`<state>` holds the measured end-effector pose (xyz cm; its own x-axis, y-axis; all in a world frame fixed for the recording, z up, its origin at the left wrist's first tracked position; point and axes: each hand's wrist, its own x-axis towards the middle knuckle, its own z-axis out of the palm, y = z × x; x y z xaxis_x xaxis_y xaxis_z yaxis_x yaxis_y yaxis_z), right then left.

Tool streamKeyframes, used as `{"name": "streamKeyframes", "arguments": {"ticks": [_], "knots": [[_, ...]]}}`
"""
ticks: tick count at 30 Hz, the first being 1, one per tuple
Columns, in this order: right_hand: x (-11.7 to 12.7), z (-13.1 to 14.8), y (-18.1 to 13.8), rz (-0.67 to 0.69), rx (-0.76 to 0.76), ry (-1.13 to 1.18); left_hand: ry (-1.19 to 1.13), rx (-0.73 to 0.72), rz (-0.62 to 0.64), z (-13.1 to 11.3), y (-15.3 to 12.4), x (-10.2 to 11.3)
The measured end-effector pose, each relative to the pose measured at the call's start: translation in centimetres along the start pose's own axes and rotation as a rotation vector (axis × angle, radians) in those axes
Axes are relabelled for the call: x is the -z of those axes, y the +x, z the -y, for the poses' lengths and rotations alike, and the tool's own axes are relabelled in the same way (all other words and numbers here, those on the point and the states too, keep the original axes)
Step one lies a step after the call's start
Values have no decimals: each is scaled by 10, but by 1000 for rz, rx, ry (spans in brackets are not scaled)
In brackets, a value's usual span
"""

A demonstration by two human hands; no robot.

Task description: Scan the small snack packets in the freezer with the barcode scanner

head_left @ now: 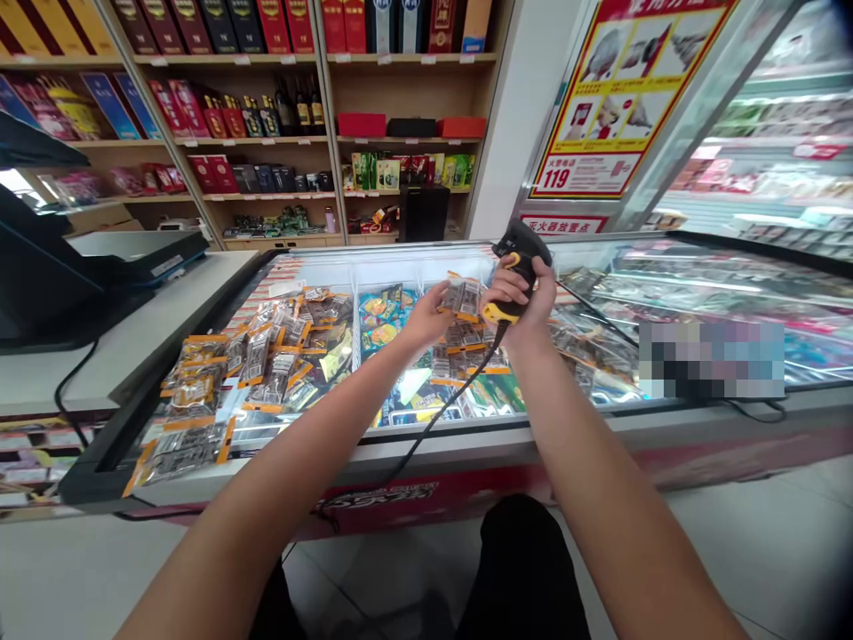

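My right hand [530,298] is wrapped around a black and yellow handheld barcode scanner [523,244], raised above the glass-topped freezer. A black cord [459,396] runs down from its handle. To its left, my left hand [430,313] grips the edge of a clear snack packet [465,296] with orange ends and dark contents. The scanner's head is just above and to the right of that packet. Many similar snack packets [267,351] lie heaped on the glass at the left, and more lie beneath my hands. One packet [183,449] sits at the freezer's front left corner.
Through the freezer's glass, blue bags [386,311] show below. At the left stands a counter [166,320] with a dark checkout machine [46,258]. Shelves [253,142] of boxes and bottles line the back. A second cable [600,316] crosses the glass at right, near a blurred-out patch.
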<state>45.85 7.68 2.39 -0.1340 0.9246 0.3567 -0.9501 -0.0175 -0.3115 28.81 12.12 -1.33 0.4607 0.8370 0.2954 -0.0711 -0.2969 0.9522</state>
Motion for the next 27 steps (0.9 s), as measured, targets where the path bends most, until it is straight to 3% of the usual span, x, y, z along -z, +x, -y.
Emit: {"name": "streamKeyframes", "arguments": {"ticks": [2,6,10,13,18,20,23,27], "knots": [[3,0,2,2,-13,23,172,-60,14,-3,6,-12],[3,0,3,-6,-22,18,875,-233,29,-10,-12,-27],[-7,-3,-1,-71,-5,-138,1224,-165,-83,-19,-37,-17],[-16,-7,-4,-90,-11,-241,1312,-56,-147,-30,-40,23],[-26,-17,-6,-98,-83,-339,1458,184,-408,-46,-45,128],[-29,-20,-6,-123,-108,-369,1498,326,-457,-45,-50,160],[-31,-23,-6,-144,-124,-418,1522,397,-319,-35,-54,183],[-34,-26,-7,-183,-131,-484,1538,365,-201,-22,-49,182]]}}
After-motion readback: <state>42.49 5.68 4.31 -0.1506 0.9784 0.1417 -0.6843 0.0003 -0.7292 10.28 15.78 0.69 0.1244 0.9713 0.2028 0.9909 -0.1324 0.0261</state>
